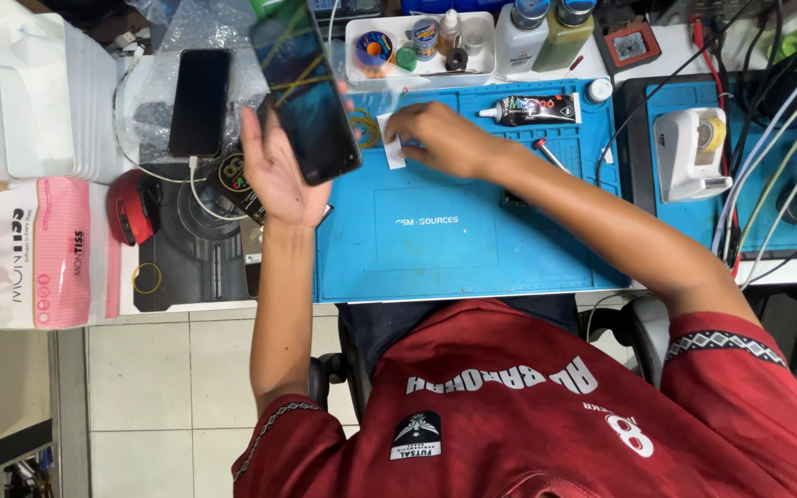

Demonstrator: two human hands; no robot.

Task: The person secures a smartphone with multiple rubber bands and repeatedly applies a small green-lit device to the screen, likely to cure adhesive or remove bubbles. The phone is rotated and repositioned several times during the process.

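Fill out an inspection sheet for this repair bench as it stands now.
Surface: blue work mat on a white bench.
Job's things: dark phone screen raised in the left hand; small white piece under the right hand.
Clutter: black glue tube, white parts tray, two bottles, tape dispenser, red round tool, pink tissue pack, second phone.
Grippers: left hand grips the screen; right hand presses fingertips on the white piece.
Cables: white cable plugged into the second phone; cable bundle at the bench's edge.
Surroundings: tiled floor, chair.
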